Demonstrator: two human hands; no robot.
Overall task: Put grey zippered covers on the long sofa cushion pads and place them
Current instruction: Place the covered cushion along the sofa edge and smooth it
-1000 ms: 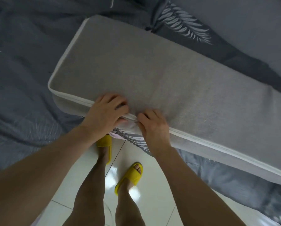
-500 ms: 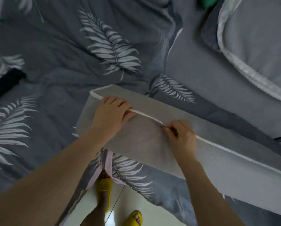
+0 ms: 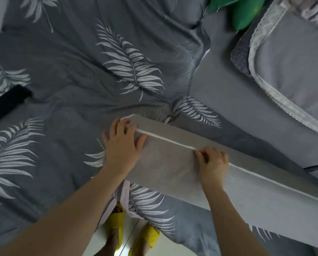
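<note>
You are bracing the cushion (image 3: 173, 169), on edge on the bed (image 3: 71, 80), with your left hand (image 3: 123, 145) spread flat over its end. Your right hand (image 3: 212, 163) is pinching the white seam (image 3: 165, 140), fingers curled. The cushion's length is running away down-right, nearer that hand.

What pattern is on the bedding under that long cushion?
The bedding is dark grey with white feathery leaf prints, clearest in the head view.

Cushion (image 3: 169, 163) right end off-frame
</note>
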